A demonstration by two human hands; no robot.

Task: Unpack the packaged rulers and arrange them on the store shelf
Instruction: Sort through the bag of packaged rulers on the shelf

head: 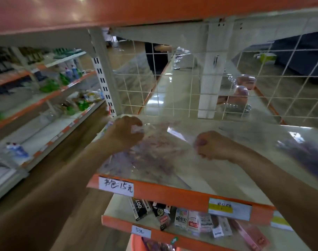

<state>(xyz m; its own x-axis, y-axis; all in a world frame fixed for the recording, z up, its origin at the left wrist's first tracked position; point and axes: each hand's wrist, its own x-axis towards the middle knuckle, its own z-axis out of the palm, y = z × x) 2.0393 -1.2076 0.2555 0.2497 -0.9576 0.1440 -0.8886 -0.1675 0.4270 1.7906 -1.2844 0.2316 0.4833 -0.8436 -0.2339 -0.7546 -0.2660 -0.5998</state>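
Note:
A clear plastic package of purple-pink rulers (149, 156) lies on the cream store shelf (227, 174), near its front left corner. My left hand (124, 132) grips the package's far left end with curled fingers. My right hand (211, 146) is closed in a fist and pinches the clear plastic wrap (180, 132) at the package's right side. The wrap stretches between both hands. More purple rulers (306, 154) lie blurred at the shelf's right end.
A white wire grid (172, 91) backs the shelf, under an orange upper shelf (154, 9). The orange front lip (172, 194) carries price labels. A lower shelf holds several small boxed items (190, 218). An aisle and stocked shelves (46, 91) lie to the left.

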